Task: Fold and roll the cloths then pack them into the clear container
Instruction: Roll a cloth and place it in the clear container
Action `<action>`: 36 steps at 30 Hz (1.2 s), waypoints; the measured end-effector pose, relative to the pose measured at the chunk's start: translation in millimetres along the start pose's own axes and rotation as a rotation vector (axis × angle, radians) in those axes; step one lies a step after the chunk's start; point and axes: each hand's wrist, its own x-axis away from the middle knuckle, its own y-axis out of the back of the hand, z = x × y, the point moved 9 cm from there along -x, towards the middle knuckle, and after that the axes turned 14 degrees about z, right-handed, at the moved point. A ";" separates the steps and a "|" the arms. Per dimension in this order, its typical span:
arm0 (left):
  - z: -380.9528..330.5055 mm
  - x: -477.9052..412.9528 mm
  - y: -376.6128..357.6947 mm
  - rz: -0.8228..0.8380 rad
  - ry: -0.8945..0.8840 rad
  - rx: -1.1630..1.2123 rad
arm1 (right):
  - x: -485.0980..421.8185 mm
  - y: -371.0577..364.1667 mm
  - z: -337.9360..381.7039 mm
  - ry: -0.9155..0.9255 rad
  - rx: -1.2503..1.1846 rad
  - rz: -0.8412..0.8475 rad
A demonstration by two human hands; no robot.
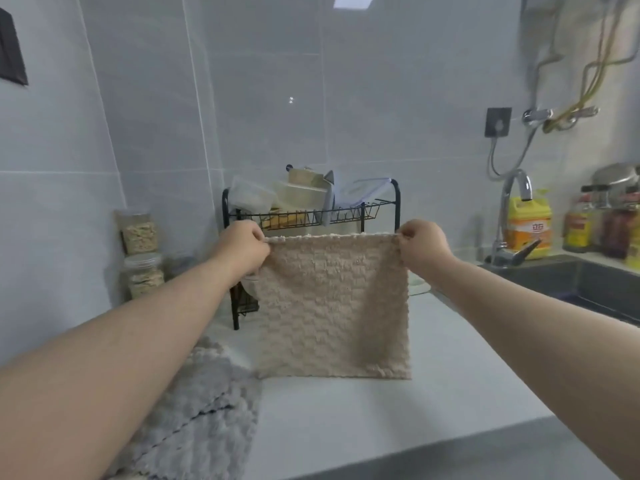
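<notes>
A beige textured cloth (pixel 332 306) hangs spread out in front of me, its lower edge touching or just above the white counter (pixel 398 420). My left hand (pixel 242 247) pinches its upper left corner and my right hand (pixel 422 245) pinches its upper right corner. A pile of grey fluffy cloths (pixel 204 417) lies on the counter at the lower left, partly under my left forearm. Clear plastic containers (pixel 251 195) sit on the upper shelf of the black wire rack (pixel 311 216) behind the cloth.
Jars of dry food (pixel 140 251) stand against the left wall. A sink (pixel 585 285) with a chrome tap (pixel 512 216) lies to the right, with a yellow detergent bottle (pixel 528 223) and sauce bottles (pixel 602 230) behind it. A small plate edge (pixel 419 287) shows behind the cloth.
</notes>
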 end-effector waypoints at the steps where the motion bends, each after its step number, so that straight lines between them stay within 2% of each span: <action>1: -5.6 -3.7 0.5 -0.004 -0.018 0.012 | -0.8 8.9 0.2 0.023 0.011 -0.017; 5: -13.2 -5.0 6.0 -0.087 -0.062 0.105 | -1.5 29.5 0.6 0.099 0.058 0.024; 10: -2.5 32.8 -24.9 -0.110 -0.129 -0.006 | 25.8 19.0 -28.1 0.090 0.103 0.128; 14: 35.3 76.0 -84.9 0.205 -0.101 -0.156 | 67.2 -10.0 -66.1 0.012 0.192 0.379; 19: 67.7 134.1 -151.7 0.621 -0.077 -0.232 | 117.7 -50.2 -96.8 -0.003 0.518 0.642; 21: 73.3 147.9 -165.0 0.710 -0.075 -0.236 | 133.2 -63.1 -105.5 -0.018 0.632 0.743; 23: 77.7 147.2 -164.4 0.725 -0.048 -0.163 | 140.4 -70.7 -112.0 -0.047 0.689 0.829; 26: 77.8 126.8 -155.6 0.600 -0.035 0.010 | 129.9 -72.5 -111.6 -0.102 0.641 0.781; 28: 71.2 118.8 -155.2 0.519 -0.045 -0.090 | 119.4 -74.4 -102.6 -0.065 0.666 0.669; 30: 67.4 120.6 -175.0 0.608 -0.067 -0.227 | 116.7 -86.8 -94.6 0.007 0.727 0.617; 32: 67.7 127.3 -195.7 0.722 -0.067 -0.344 | 121.8 -109.5 -98.8 0.005 0.695 0.682; 36: 79.2 122.7 -215.2 0.765 -0.006 -0.502 | 116.2 -140.7 -123.2 -0.016 0.765 0.761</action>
